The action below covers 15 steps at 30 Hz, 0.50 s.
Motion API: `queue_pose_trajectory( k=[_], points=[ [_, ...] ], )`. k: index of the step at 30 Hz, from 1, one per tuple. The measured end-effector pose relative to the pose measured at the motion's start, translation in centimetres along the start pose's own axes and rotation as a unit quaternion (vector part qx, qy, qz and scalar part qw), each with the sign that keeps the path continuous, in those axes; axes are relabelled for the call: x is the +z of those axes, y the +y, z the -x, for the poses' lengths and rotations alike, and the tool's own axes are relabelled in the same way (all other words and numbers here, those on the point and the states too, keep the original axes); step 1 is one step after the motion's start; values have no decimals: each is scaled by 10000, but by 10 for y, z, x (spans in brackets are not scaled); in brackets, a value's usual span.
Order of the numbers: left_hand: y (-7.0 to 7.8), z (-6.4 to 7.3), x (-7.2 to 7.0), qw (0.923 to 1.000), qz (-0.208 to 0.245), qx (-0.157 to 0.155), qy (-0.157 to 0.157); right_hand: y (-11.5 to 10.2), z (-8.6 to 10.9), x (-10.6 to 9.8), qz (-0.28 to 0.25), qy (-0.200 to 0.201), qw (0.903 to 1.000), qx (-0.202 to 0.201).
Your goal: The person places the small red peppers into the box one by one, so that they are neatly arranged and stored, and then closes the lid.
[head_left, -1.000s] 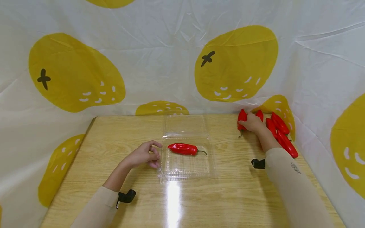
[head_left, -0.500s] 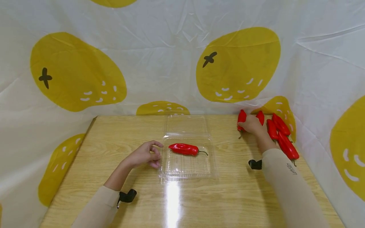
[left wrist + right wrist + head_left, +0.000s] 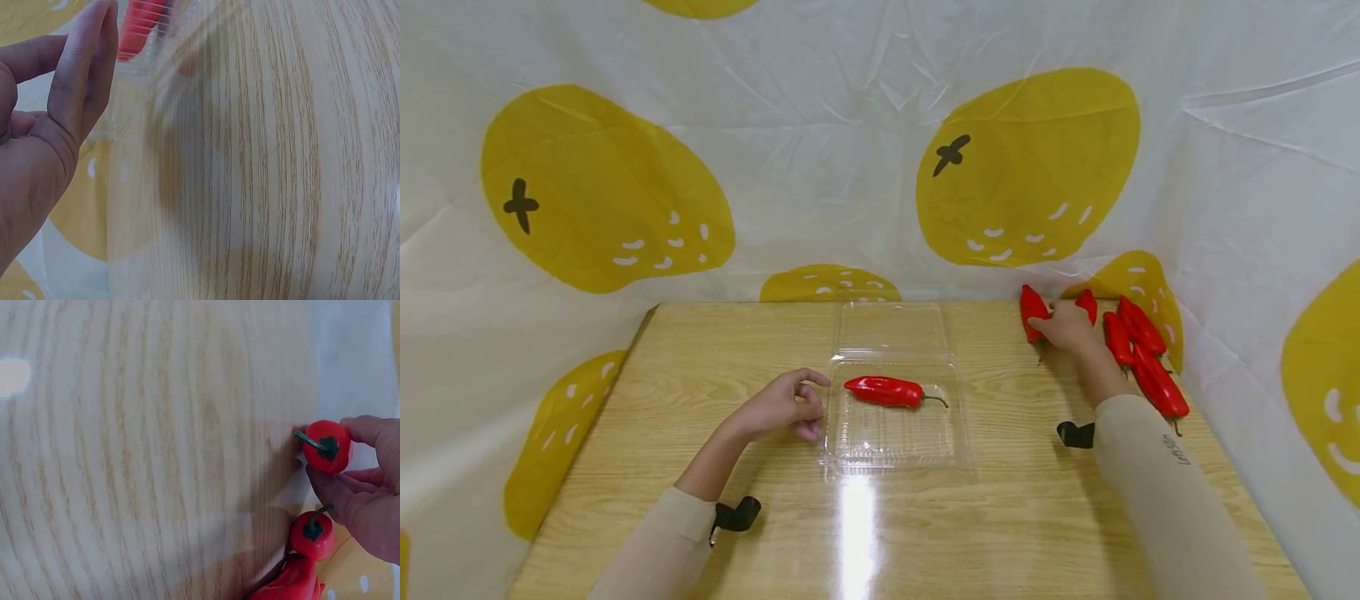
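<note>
Tabletop of pale wood (image 3: 970, 533): bears the open clear plastic box (image 3: 895, 437).
Right hand (image 3: 1069, 327): pinches one long red pepper (image 3: 1032, 312) between thumb and fingers, toward far right.
Left hand (image 3: 784, 406): fingers loosely bent, holding nothing, just beside the box.

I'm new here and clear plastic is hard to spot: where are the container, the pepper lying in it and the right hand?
Container (image 3: 895, 435): head view, bare floor of its base.
Pepper (image 3: 883, 392) in the container: head view, middle of its red body.
Right hand (image 3: 1070, 327): head view, back of the hand.
</note>
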<state>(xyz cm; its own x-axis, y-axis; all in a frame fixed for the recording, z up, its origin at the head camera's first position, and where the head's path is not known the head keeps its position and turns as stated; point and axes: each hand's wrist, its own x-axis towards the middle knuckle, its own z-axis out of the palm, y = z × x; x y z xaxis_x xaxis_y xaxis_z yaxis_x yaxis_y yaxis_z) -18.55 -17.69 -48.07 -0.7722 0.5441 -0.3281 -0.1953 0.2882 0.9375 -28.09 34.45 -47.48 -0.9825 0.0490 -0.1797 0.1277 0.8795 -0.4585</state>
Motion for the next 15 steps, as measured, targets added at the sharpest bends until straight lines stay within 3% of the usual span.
queue_pose_trajectory(
  k=[15],
  points=[
    [3, 1, 1, 9999, -107, 10, 21, -10, 16, -22, -998, 117, 9948, -146]
  ],
)
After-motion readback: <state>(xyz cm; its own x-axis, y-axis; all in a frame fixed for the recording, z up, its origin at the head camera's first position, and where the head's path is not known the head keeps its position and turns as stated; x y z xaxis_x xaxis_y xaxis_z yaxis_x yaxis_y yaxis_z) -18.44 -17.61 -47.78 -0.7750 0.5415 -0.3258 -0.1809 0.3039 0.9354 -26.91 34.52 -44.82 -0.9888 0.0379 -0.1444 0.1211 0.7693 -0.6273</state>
